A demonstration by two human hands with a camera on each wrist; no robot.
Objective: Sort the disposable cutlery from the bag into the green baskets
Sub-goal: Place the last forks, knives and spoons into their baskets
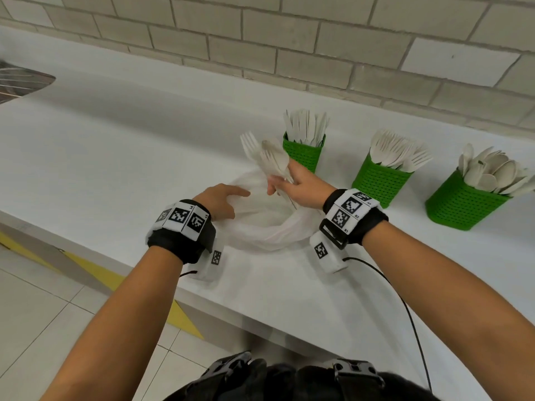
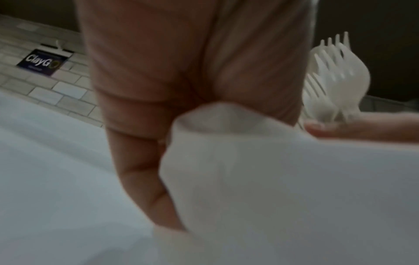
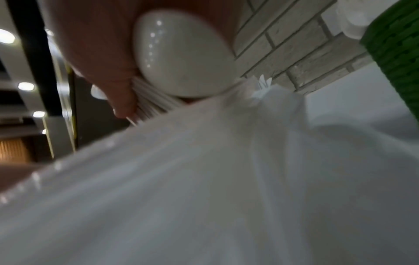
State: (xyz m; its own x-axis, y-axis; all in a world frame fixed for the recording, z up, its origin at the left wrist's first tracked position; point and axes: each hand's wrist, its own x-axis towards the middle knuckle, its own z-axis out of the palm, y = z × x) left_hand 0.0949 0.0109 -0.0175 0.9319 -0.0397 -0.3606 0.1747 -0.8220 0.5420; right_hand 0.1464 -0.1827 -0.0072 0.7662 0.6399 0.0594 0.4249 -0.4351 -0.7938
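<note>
Head view: the right hand (image 1: 301,186) is gripping a cutlery bundle (image 1: 269,157) at frame centre, fingers curled round the handles. The left hand (image 1: 215,199) is pinching the soft bag (image 1: 260,227). Light, slippery pieces probably are handling best by the handles.

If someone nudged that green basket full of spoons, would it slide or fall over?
The spoon basket would probably slide first: it looks squat and wide at the base. Pushed high up, it might tip, since the spoons stick out above the rim and fan to one side. It likely weighs little, being open-weave and holding thin disposable pieces, so a light nudge should move it.
</note>
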